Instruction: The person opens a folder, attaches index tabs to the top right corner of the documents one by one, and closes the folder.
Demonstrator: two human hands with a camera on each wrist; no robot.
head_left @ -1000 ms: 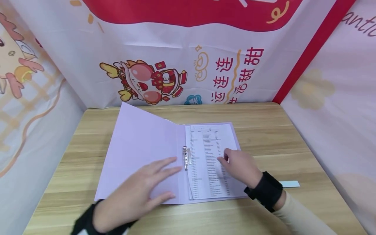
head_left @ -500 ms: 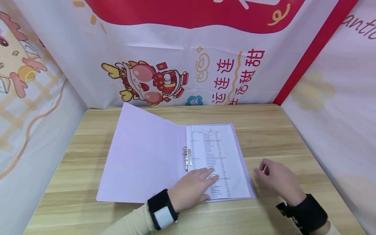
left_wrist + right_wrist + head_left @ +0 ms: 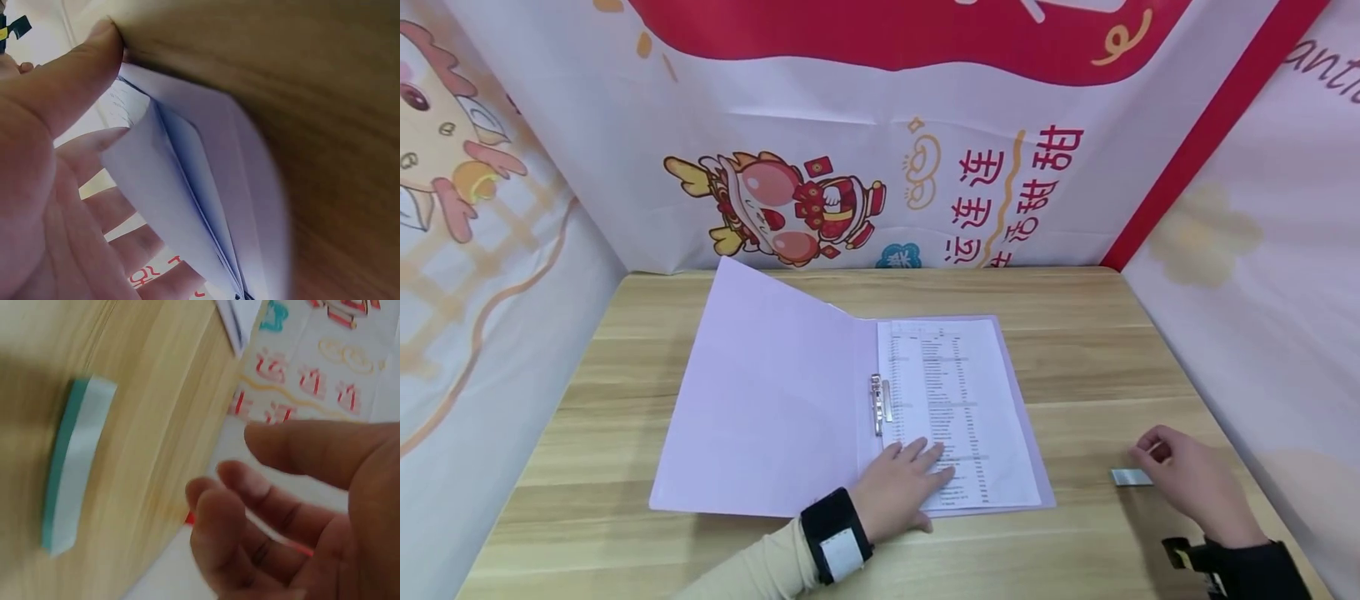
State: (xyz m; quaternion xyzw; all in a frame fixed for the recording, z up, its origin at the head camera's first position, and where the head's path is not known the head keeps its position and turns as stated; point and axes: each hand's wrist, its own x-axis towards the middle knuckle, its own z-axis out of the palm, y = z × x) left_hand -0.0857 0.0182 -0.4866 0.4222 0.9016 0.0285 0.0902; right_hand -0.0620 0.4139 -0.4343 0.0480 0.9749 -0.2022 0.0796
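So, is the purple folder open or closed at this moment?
Open. The folder lies spread on the table, its left cover raised, with the left hand resting flat on the printed sheet.

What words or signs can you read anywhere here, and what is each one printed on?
"运连连": red characters on the back banner.
"甜": red character on the same banner, top of a second column; the characters under it are too distorted to read.
"antl": cut-off script on the right side banner.
Printed sheet in the folder: rows of text, too small to read.

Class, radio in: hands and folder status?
Left hand flat on sheet in open folder. Right hand open above sticky strip. Nothing between.
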